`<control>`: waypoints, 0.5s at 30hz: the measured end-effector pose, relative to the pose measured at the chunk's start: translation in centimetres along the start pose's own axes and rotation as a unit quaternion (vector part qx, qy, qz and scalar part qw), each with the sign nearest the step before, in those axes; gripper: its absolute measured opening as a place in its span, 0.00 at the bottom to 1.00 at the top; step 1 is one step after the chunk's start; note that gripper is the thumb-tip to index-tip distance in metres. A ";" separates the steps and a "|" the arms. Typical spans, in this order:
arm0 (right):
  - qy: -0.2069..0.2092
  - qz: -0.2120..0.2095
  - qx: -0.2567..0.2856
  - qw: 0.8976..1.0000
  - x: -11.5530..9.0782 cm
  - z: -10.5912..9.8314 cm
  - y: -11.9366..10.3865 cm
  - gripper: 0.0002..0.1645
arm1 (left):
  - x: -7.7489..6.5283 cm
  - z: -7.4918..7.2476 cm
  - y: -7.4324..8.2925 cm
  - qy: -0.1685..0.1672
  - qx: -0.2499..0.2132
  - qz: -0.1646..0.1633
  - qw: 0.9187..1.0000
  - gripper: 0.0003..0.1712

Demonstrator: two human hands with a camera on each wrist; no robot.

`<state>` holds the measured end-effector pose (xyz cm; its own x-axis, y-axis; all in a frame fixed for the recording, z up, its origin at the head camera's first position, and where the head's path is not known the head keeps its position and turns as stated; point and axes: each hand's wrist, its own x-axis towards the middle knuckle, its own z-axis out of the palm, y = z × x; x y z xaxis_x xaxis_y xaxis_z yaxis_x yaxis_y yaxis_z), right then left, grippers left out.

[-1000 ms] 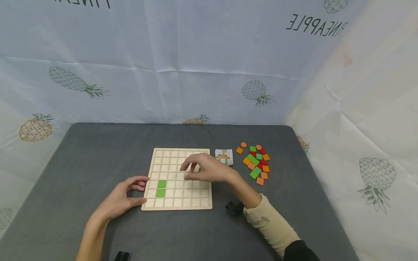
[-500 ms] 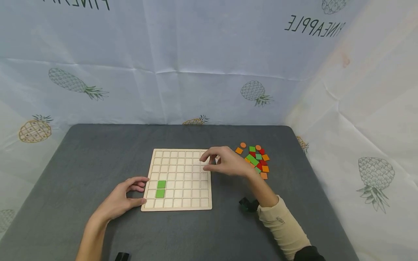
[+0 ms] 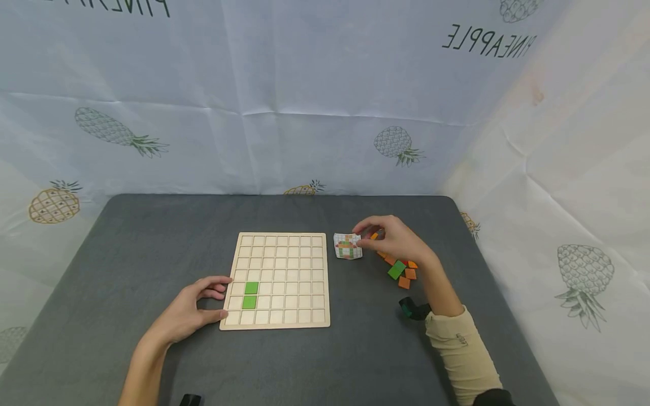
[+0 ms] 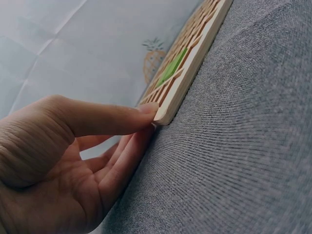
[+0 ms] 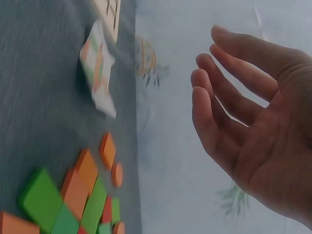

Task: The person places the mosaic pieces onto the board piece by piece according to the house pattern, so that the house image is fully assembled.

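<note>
A pale wooden grid board (image 3: pixel 291 276) lies on the grey table, with two green square tiles (image 3: pixel 249 302) set one above the other in its left part. At the board's left edge is my left hand (image 3: pixel 180 313); its extended thumb touches near the front corner and its fingers lie along the side. My right hand (image 3: pixel 398 239) hovers over a loose cluster of tiles, fingers gently bent and holding nothing in the right wrist view. Below it show a green tile (image 3: pixel 396 269) and an orange tile (image 3: pixel 404 282); the hand hides much of the cluster from the head camera.
A small printed pattern card (image 3: pixel 347 247) lies between board and tiles, its edges curling up. Orange discs, such as one disc (image 5: pixel 117 174), lie among the red, green and orange pieces. A pineapple-print cloth (image 3: pixel 284 113) hangs behind the table.
My right hand has moved right, from above the board, past the card, to over the tile cluster. The card is uncovered again. My left hand and the board have stayed put.
</note>
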<state>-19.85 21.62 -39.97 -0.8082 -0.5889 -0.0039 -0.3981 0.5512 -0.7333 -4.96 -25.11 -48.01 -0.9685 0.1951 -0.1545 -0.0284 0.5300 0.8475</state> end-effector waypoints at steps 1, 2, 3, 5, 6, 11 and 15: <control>0.001 0.006 -0.001 1.000 -0.2 -0.3 0.4 0.17 | 0.0 0.0 0.0 0.000 0.000 0.000 1.000 0.41; 0.002 0.010 -0.003 1.000 -0.3 -0.5 0.8 0.17 | 0.0 0.0 0.0 0.001 -0.001 0.001 1.000 0.41; 0.004 0.013 -0.004 1.000 -0.4 -0.7 1.3 0.18 | 0.0 0.0 0.0 0.001 -0.002 0.001 1.000 0.41; 0.006 0.020 0.001 1.000 -0.7 -1.2 2.3 0.18 | 0.0 0.0 0.0 0.001 -0.002 0.001 1.000 0.41; 0.008 0.026 0.004 1.000 -0.8 -1.4 2.8 0.18 | 0.0 0.0 0.0 0.000 -0.003 0.001 1.000 0.41; 0.017 0.049 0.011 0.999 -1.5 -2.5 5.6 0.20 | 0.0 0.0 0.0 0.000 -0.003 -0.003 1.000 0.41; 0.027 0.078 0.016 0.996 -1.9 -3.2 8.0 0.20 | 0.0 0.0 0.0 0.000 -0.003 -0.004 1.000 0.41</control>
<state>-22.92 29.01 -43.70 -0.8814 -0.4649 -0.0841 -0.2524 0.6138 -0.7480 -4.94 -25.08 -48.02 -0.9681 0.1913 -0.1619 -0.0381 0.5261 0.8496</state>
